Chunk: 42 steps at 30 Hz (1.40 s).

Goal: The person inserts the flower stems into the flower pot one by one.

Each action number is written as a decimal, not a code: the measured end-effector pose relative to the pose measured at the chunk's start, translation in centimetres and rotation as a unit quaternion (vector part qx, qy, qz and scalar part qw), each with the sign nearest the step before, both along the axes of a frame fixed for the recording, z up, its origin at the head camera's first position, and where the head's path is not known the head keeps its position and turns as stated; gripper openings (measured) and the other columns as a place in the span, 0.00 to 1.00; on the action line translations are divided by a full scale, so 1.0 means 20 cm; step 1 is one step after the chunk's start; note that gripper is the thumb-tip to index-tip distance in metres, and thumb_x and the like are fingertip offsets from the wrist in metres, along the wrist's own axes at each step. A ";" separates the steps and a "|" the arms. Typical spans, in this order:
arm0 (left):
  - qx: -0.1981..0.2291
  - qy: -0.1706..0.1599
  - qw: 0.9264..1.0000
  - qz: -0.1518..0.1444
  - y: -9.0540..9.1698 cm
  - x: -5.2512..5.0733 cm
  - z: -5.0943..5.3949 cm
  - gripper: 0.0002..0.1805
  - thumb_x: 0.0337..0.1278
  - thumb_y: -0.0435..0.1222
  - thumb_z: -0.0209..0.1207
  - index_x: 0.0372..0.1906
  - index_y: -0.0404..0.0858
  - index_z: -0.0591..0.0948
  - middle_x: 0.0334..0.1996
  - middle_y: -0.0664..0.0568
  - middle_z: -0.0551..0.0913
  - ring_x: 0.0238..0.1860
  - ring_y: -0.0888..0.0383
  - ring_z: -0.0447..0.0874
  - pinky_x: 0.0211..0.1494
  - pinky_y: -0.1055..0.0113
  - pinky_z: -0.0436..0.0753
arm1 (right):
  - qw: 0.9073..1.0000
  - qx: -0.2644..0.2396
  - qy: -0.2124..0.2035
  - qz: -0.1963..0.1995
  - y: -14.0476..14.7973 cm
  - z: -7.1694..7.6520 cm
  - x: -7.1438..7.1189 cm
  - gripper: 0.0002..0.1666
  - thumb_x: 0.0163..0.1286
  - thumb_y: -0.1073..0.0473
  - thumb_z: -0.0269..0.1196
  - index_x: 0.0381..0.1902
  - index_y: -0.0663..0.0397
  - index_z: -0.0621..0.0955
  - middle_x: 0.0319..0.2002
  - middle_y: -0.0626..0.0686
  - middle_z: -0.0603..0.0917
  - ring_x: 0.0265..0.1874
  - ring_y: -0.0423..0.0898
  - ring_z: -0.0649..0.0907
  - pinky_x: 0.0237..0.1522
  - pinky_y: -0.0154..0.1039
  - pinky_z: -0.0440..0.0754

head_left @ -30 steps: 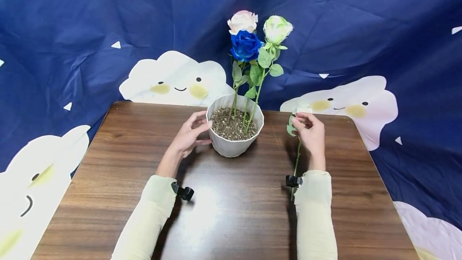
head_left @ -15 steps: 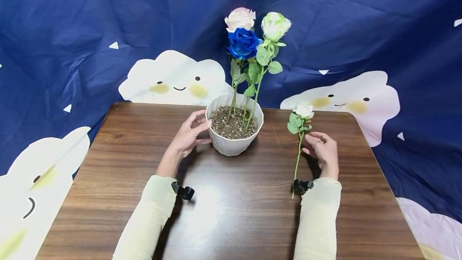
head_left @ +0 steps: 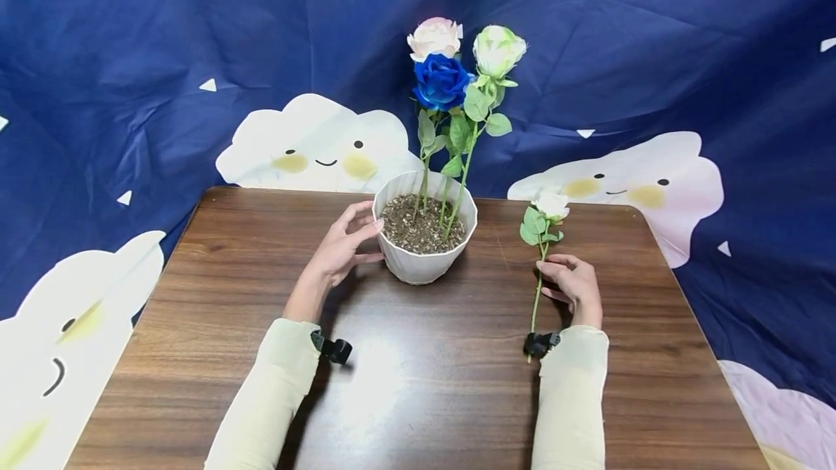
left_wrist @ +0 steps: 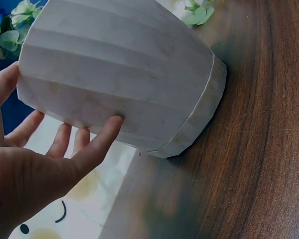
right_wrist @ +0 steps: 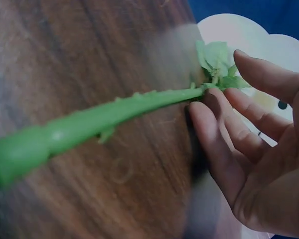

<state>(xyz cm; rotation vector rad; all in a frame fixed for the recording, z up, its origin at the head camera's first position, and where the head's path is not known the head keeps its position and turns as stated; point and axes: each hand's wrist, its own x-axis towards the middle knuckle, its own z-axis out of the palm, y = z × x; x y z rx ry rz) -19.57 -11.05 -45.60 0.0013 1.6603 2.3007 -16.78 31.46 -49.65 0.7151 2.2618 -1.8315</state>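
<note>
A white faceted flowerpot (head_left: 421, 265) holds soil and three upright roses: a pink one (head_left: 436, 36), a blue one (head_left: 442, 82) and a green-white one (head_left: 499, 51). My left hand (head_left: 339, 245) rests against the pot's left side; in the left wrist view its spread fingers touch the wall and rim. A white rose (head_left: 551, 205) lies on the table at the right. Beside its green stem (head_left: 538, 292) is my right hand (head_left: 573, 283), fingertips at the stem below the leaves. The right wrist view shows the fingers (right_wrist: 209, 124) fairly straight, not wrapped around the stem.
The brown wooden table (head_left: 405, 383) has its far edge just behind the pot. A dark blue cloth (head_left: 163, 35) with smiling white clouds hangs close behind it. Each wrist carries a small black camera (head_left: 338, 350).
My right hand moves from the white rose's head and leaves down and right, then left to the stem. The rose stays nearly in place. My left hand stays at the pot.
</note>
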 end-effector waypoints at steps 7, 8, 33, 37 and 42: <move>-0.001 -0.002 1.000 0.001 -0.01 0.00 0.00 0.31 0.69 0.33 0.61 0.73 0.42 0.66 0.64 0.39 0.65 0.61 0.45 0.72 0.55 0.42 0.85 | 0.999 0.031 -0.006 0.006 -0.03 -0.04 -0.04 0.35 0.65 0.62 0.71 0.65 0.68 0.71 0.35 0.45 0.79 0.30 0.35 0.82 0.30 0.33 0.89; -0.002 -0.002 1.000 0.001 -0.01 0.00 0.00 0.31 0.69 0.33 0.61 0.73 0.42 0.66 0.64 0.39 0.65 0.61 0.45 0.72 0.56 0.42 0.85 | 0.999 0.032 -0.007 0.005 -0.04 -0.04 -0.05 0.34 0.64 0.64 0.71 0.64 0.69 0.71 0.33 0.45 0.79 0.29 0.35 0.82 0.30 0.33 0.89; -0.004 0.002 1.000 0.000 -0.01 0.01 0.02 0.32 0.69 0.33 0.60 0.74 0.42 0.65 0.64 0.39 0.64 0.60 0.45 0.72 0.58 0.41 0.84 | 0.987 -0.140 0.064 -0.037 -0.07 -0.02 -0.06 0.27 0.71 0.72 0.60 0.66 0.70 0.68 0.32 0.43 0.82 0.35 0.36 0.82 0.34 0.35 0.90; -0.003 0.000 1.000 0.000 0.00 0.01 0.02 0.31 0.69 0.32 0.60 0.74 0.42 0.65 0.64 0.38 0.63 0.60 0.45 0.72 0.57 0.41 0.84 | 0.973 -0.198 0.097 -0.069 -0.09 0.00 -0.07 0.15 0.71 0.73 0.61 0.54 0.61 0.75 0.34 0.46 0.81 0.34 0.38 0.81 0.33 0.37 0.91; -0.005 0.002 1.000 -0.001 0.00 0.01 0.02 0.31 0.69 0.32 0.60 0.74 0.41 0.65 0.65 0.37 0.62 0.60 0.45 0.72 0.57 0.42 0.84 | 0.955 -0.248 0.129 -0.093 -0.11 0.03 -0.08 0.13 0.71 0.74 0.61 0.48 0.56 0.78 0.34 0.48 0.81 0.32 0.39 0.82 0.32 0.39 0.91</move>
